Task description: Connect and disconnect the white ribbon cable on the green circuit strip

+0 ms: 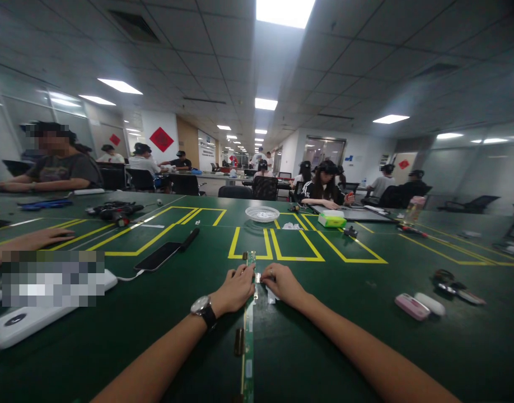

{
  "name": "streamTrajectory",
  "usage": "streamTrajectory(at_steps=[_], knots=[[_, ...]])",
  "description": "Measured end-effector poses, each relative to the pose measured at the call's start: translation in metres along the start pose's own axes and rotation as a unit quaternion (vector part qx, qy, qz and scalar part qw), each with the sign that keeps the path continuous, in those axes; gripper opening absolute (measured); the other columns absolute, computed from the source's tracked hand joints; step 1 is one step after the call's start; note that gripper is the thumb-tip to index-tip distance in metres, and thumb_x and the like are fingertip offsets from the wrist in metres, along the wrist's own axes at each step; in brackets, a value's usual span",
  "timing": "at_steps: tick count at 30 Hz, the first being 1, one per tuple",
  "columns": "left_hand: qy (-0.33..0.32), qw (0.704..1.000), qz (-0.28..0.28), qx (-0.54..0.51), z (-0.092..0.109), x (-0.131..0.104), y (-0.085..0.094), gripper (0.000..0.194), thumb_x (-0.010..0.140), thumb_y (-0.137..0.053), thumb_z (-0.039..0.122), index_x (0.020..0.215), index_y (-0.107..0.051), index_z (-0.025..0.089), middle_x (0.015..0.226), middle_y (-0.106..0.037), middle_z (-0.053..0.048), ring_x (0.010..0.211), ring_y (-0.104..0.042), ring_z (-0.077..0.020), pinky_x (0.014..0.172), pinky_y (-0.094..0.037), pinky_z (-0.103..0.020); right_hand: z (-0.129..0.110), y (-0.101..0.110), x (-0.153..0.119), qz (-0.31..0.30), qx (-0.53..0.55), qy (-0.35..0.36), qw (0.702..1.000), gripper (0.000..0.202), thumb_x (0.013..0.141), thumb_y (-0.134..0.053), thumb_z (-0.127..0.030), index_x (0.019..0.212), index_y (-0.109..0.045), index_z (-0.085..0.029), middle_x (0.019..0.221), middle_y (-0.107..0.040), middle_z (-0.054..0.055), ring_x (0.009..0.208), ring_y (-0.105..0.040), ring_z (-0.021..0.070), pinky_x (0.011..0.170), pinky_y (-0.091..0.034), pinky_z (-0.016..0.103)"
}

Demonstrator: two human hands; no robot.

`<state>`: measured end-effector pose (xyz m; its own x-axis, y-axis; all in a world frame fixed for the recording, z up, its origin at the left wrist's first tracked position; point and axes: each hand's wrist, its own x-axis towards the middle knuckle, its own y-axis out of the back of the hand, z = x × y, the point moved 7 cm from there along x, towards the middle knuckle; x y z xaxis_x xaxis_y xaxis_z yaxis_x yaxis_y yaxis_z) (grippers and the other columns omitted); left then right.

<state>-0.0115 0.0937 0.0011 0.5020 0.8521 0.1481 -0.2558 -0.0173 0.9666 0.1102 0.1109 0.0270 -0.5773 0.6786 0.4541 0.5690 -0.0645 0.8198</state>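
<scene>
A long, narrow green circuit board lies lengthwise on the green table, running away from me between my arms, with brown connector tabs on its left edge. My left hand, a watch on its wrist, rests with curled fingers on the board's left edge near the far end. From the right, my right hand has its thumb and fingers pinched together beside the board; what they hold, if anything, is too small to make out. A small white piece lies beneath the right hand.
A clear round dish sits beyond the yellow tape outlines. A black phone and white power banks lie left. Pink case and glasses are right. A green tissue pack stands farther back. Another person's hand rests at left; people sit beyond.
</scene>
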Motion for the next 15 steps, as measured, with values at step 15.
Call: streamTrajectory(at_steps=[15], knots=[[-0.07,0.997,0.013,0.023,0.0076,0.0029,0.0061,0.052,0.091,-0.031,0.026,0.14,-0.028,0.008,0.141,-0.039,-0.016,0.128,-0.033,-0.0266,0.103,-0.031,-0.039,-0.0013,0.0013,0.0009,-0.005,0.052,0.088,0.995,0.013,0.081,-0.059,-0.014,0.082,-0.071,-0.019,0.087,-0.07,0.004,0.085,-0.063,0.0148,0.081,-0.046,0.026]])
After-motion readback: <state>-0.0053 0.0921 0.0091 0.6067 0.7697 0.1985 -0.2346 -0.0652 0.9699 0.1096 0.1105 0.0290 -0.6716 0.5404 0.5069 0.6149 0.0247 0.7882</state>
